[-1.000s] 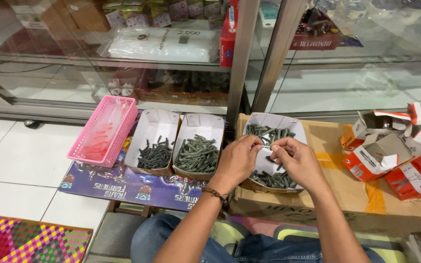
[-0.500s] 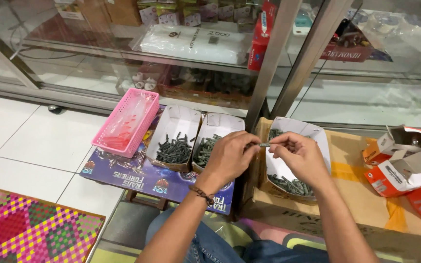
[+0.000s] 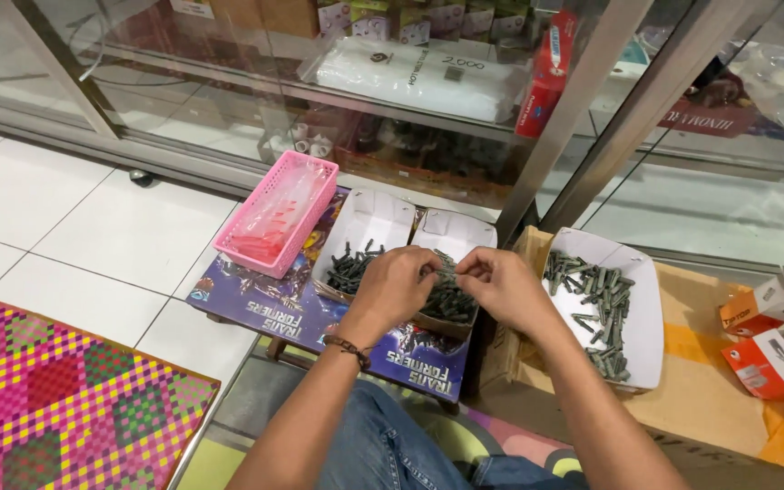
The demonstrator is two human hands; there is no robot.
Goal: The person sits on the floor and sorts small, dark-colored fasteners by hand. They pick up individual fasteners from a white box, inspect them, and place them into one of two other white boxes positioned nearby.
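Observation:
My left hand (image 3: 398, 289) and my right hand (image 3: 501, 289) meet over the middle white paper tray (image 3: 457, 234) of dark grey plugs. Their fingertips pinch one small dark grey plug (image 3: 445, 269) between them. To the left stands a white paper tray (image 3: 376, 220) with fewer grey plugs. A larger white paper tray (image 3: 639, 308) at the right holds a scattered row of the same plugs. A braided bracelet (image 3: 348, 348) circles my left wrist.
A pink plastic basket (image 3: 274, 213) with clear bags sits left of the trays, on a low purple printed table (image 3: 292, 318). A cardboard box (image 3: 728, 399) lies under the right tray, with orange-and-white cartons (image 3: 778, 349) beyond. A glass cabinet (image 3: 428, 100) stands behind; a woven mat (image 3: 56, 399) is on the floor.
Both hands have shifted left, from above the right tray to above the middle tray, still pinching a plug together. The camera has turned so the scene sits further right.

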